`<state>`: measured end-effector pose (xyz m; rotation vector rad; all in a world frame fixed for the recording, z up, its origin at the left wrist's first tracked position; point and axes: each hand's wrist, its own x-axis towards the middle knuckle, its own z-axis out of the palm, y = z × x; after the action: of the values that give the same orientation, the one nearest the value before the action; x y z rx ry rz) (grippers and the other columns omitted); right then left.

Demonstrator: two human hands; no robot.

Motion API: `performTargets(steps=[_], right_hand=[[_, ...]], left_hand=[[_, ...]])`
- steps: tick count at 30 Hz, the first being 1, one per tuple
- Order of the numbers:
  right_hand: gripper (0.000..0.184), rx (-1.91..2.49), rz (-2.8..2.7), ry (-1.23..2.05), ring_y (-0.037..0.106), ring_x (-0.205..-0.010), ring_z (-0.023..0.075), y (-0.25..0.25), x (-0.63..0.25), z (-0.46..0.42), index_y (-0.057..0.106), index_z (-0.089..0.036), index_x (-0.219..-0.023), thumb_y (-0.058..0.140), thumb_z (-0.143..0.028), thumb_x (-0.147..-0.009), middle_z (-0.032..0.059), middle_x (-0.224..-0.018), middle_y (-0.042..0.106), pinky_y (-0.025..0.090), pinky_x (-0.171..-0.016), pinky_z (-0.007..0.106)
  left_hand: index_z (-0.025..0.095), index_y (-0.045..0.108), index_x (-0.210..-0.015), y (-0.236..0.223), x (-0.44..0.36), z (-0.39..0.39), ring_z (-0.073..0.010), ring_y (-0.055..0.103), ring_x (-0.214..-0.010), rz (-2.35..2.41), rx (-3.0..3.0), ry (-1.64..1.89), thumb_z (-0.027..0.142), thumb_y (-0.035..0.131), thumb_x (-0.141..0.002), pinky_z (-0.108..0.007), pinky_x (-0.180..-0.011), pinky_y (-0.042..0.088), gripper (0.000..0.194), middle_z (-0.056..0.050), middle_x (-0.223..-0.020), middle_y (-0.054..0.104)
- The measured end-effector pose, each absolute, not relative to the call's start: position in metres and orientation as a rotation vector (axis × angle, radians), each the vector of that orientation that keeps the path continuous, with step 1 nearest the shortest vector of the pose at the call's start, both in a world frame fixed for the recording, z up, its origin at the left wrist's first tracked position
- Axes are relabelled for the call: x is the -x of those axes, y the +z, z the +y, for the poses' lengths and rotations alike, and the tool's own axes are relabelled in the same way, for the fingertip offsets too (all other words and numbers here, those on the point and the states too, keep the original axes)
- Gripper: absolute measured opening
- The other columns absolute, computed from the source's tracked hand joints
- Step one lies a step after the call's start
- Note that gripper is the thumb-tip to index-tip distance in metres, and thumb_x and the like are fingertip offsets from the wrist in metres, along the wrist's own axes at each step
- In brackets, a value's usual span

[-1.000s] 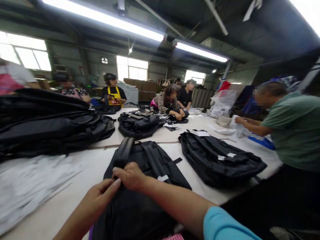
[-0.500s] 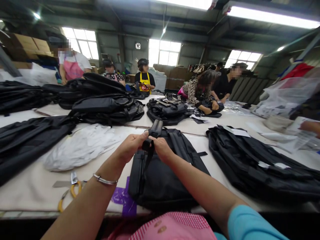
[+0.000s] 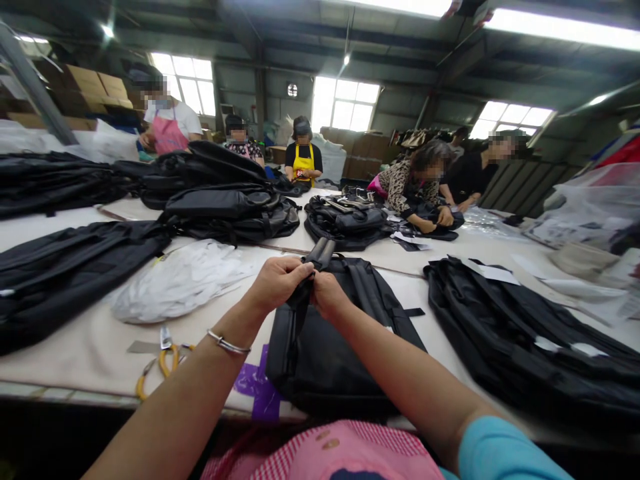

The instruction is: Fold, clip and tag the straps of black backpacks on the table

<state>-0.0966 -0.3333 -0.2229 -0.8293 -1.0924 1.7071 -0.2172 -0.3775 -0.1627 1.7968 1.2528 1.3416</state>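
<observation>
A black backpack [image 3: 345, 333] lies flat on the white table [image 3: 90, 347] right in front of me. My left hand [image 3: 276, 283] and my right hand [image 3: 327, 293] meet above its upper part. Both are closed in a pinch on a black strap [image 3: 299, 313] that hangs down from them onto the bag. The padded shoulder strap end [image 3: 323, 252] sticks up just behind my fingers. A metal bangle sits on my left wrist.
Yellow-handled scissors [image 3: 160, 360] lie near the table's front edge at my left, beside crumpled white plastic bags [image 3: 180, 280]. Black backpacks are piled left [image 3: 65, 267], behind [image 3: 230, 207] and right [image 3: 525, 333]. Several people work at the far side of the table.
My view has swung left and down, bringing the scissors and plastic bags into sight. Both hands have lifted from the bag's surface and now pinch the strap up between them.
</observation>
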Motion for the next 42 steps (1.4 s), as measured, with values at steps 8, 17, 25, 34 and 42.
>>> performTargets(steps=[8,17,25,34,42], right_hand=[[0.017,0.939,-0.618,1.895,0.059,-0.051,0.0155,-0.231,0.104,-0.333,0.058,-0.012,-0.077,0.055,-0.026,-0.085,0.0053,-0.062,0.061,0.051,-0.049,0.028],[0.010,0.877,-0.439,1.880,0.063,-0.059,0.0185,-0.246,0.124,-0.334,0.056,-0.014,-0.076,0.058,-0.021,-0.082,0.0047,-0.060,0.060,0.057,-0.056,0.031],[0.004,0.939,-0.397,1.872,0.060,-0.053,0.0174,-0.244,0.126,-0.341,0.056,-0.013,-0.076,0.055,-0.015,-0.080,0.0027,-0.055,0.056,0.055,-0.051,0.031],[0.025,0.951,-0.401,2.011,0.060,-0.054,0.0171,-0.244,0.126,-0.345,0.054,-0.013,-0.074,0.042,-0.026,-0.092,0.0052,-0.058,0.057,0.053,-0.050,0.029],[0.036,0.840,-0.519,2.012,0.047,-0.047,0.0088,-0.226,0.120,-0.341,0.052,-0.016,-0.072,0.033,-0.033,-0.097,0.0002,-0.061,0.052,0.039,-0.044,0.019]], left_hand=[[0.015,0.065,-0.078,-0.216,0.232,-0.388,-0.0148,0.056,-0.064,1.657,-1.345,1.568,0.050,0.057,-0.081,-0.025,-0.060,0.044,0.036,-0.002,-0.065,0.061],[0.015,0.064,-0.082,-0.258,0.205,-0.433,-0.0155,0.063,-0.058,1.547,-1.023,1.201,0.051,0.061,-0.076,-0.023,-0.047,0.045,0.037,-0.005,-0.071,0.067],[0.018,0.050,-0.063,-0.261,0.208,-0.418,-0.0111,0.050,-0.044,1.541,-1.093,1.193,0.054,0.061,-0.075,-0.022,-0.044,0.039,0.040,0.004,-0.051,0.051],[0.021,0.043,-0.058,-0.260,0.228,-0.452,-0.0110,0.042,-0.045,1.551,-1.274,0.993,0.051,0.056,-0.075,-0.022,-0.044,0.030,0.037,0.006,-0.048,0.043],[0.020,0.053,-0.063,-0.258,0.226,-0.453,-0.0149,0.052,-0.053,1.526,-1.184,1.035,0.055,0.061,-0.072,-0.025,-0.051,0.039,0.037,0.002,-0.055,0.056]])
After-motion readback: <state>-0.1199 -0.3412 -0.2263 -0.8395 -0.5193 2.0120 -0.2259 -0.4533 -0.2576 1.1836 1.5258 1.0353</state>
